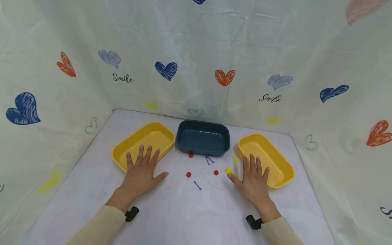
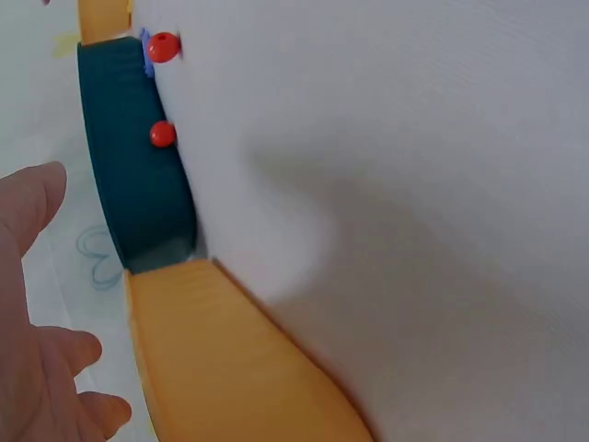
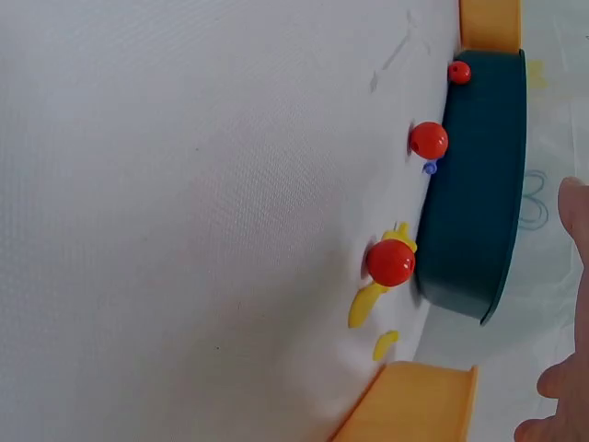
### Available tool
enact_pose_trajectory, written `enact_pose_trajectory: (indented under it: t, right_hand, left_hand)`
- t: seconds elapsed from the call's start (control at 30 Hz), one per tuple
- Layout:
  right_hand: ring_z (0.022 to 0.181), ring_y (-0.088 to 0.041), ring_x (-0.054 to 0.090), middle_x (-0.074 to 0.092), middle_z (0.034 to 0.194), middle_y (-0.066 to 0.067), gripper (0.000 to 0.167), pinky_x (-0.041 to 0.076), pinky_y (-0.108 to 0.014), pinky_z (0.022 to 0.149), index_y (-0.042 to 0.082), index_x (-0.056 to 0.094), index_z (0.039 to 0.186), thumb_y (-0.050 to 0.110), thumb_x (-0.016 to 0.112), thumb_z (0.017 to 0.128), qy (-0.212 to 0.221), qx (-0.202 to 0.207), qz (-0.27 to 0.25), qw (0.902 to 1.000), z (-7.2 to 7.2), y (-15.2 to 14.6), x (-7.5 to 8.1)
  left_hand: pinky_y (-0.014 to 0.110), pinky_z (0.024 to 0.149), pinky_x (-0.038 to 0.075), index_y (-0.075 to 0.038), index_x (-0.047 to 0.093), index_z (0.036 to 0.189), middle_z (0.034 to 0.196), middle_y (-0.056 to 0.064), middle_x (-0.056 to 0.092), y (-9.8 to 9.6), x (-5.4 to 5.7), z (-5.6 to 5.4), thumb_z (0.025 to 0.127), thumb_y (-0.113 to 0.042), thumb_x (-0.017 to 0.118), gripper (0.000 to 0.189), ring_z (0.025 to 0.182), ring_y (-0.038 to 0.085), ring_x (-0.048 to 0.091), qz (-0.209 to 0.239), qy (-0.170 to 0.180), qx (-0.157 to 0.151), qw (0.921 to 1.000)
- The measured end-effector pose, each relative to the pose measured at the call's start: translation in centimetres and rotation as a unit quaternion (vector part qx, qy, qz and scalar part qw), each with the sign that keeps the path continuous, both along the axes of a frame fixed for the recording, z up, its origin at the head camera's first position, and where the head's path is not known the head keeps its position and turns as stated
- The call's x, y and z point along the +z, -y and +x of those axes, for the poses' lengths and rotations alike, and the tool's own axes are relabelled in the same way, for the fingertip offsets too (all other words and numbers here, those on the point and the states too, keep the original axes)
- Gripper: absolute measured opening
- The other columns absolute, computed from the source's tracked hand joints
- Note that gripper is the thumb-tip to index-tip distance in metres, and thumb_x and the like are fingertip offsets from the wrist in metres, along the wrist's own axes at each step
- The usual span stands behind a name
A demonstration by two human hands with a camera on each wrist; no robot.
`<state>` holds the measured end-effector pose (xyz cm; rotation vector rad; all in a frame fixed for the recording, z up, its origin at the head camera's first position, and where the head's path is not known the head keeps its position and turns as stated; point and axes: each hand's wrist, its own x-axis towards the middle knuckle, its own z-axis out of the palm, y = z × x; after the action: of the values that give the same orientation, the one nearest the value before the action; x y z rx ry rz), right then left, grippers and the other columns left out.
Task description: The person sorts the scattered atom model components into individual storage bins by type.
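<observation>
My left hand (image 1: 142,175), fingers spread and straight, is over the near edge of the left yellow tray (image 1: 117,146). My right hand (image 1: 252,182) reaches across the near side of the right yellow tray (image 1: 283,170), also with straight fingers. Neither hand holds anything. Between them lie three red beads (image 1: 188,174), a small hole showing in one in the left wrist view. Thin purple pieces (image 1: 197,185) with knobbed ends lie near the beads. Beside my right thumb are yellow pieces (image 1: 228,170), partly hidden by it in the head view. Shadows fall below both hands in the wrist views.
A dark teal tray (image 1: 203,151) stands at the back middle, between the two yellow trays. White sheeting (image 1: 196,41) printed with hearts and "Smile" hangs behind and at the sides. A white cover (image 1: 196,217) lies over the table. Black straps or mounts (image 1: 132,214) are at both wrists.
</observation>
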<state>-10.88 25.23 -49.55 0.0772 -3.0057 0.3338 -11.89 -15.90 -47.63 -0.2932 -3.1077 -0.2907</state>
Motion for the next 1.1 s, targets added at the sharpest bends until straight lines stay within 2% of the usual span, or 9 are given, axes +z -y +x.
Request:
enact_pose_trajectory:
  t: [0.17,0.33,0.5,0.63,0.83,0.97,1.1]
  right_hand:
    - [0.159,-0.053,0.015,0.020,0.172,-0.029,0.111,0.008,-0.083,0.119,0.001,0.020,0.166,0.067,0.070,0.091,-0.013,-0.004,-0.008,0.9999,0.1,0.1,0.0]
    - [0.160,-0.048,0.014,0.019,0.172,-0.026,0.111,0.009,-0.075,0.125,0.001,0.018,0.166,0.058,0.076,0.090,-0.018,0.001,-0.027,0.9995,0.1,1.1,0.2]
    - [0.158,-0.044,0.023,0.023,0.170,-0.025,0.105,0.019,-0.068,0.127,0.000,0.023,0.163,0.048,0.082,0.090,-0.054,0.029,-0.039,0.9973,0.0,2.3,0.4]
    - [0.154,-0.042,0.031,0.029,0.167,-0.024,0.099,0.031,-0.062,0.125,0.000,0.031,0.159,0.045,0.084,0.088,-0.089,0.046,-0.033,0.9944,-0.2,3.1,0.4]
    - [0.152,-0.038,0.034,0.032,0.166,-0.023,0.091,0.043,-0.056,0.119,0.000,0.039,0.156,0.041,0.085,0.089,-0.109,0.075,-0.046,0.9902,-0.4,4.5,0.1]
    - [0.152,-0.039,0.036,0.034,0.165,-0.023,0.088,0.043,-0.056,0.119,0.000,0.040,0.156,0.040,0.084,0.091,-0.112,0.084,-0.051,0.9888,-0.3,5.2,-0.1]
    - [0.153,-0.040,0.037,0.036,0.165,-0.024,0.085,0.041,-0.055,0.120,-0.002,0.041,0.156,0.039,0.081,0.093,-0.106,0.094,-0.056,0.9883,0.0,5.8,-0.1]
  left_hand:
    - [0.081,0.120,-0.009,-0.010,0.030,0.167,0.174,0.026,0.017,1.3,-0.3,0.1,0.098,-0.064,0.060,0.093,0.162,0.050,0.001,0.015,-0.002,0.008,0.9999]
    - [0.083,0.117,-0.010,-0.006,0.031,0.165,0.171,0.031,0.019,3.4,-0.1,0.4,0.101,-0.060,0.059,0.089,0.161,0.051,0.001,0.044,-0.012,0.025,0.9986]
    - [0.086,0.115,-0.009,0.002,0.029,0.164,0.168,0.037,0.021,5.9,0.5,0.3,0.103,-0.061,0.054,0.091,0.160,0.054,0.002,0.058,-0.024,0.057,0.9964]
    - [0.085,0.115,-0.010,0.007,0.023,0.164,0.168,0.038,0.017,7.2,0.6,0.0,0.103,-0.066,0.048,0.098,0.159,0.055,0.000,0.066,-0.021,0.069,0.9952]
    - [0.084,0.116,-0.010,0.012,0.018,0.162,0.168,0.040,0.014,8.2,0.2,0.1,0.104,-0.061,0.049,0.098,0.159,0.057,0.000,0.066,-0.014,0.090,0.9936]
    - [0.083,0.117,-0.009,0.014,0.016,0.162,0.167,0.041,0.013,8.3,-0.1,0.1,0.107,-0.054,0.048,0.093,0.158,0.058,0.000,0.064,-0.012,0.094,0.9934]
    - [0.085,0.115,-0.010,0.014,0.014,0.162,0.167,0.042,0.010,9.2,-0.2,-0.5,0.110,-0.049,0.042,0.086,0.157,0.059,-0.002,0.058,-0.002,0.095,0.9938]
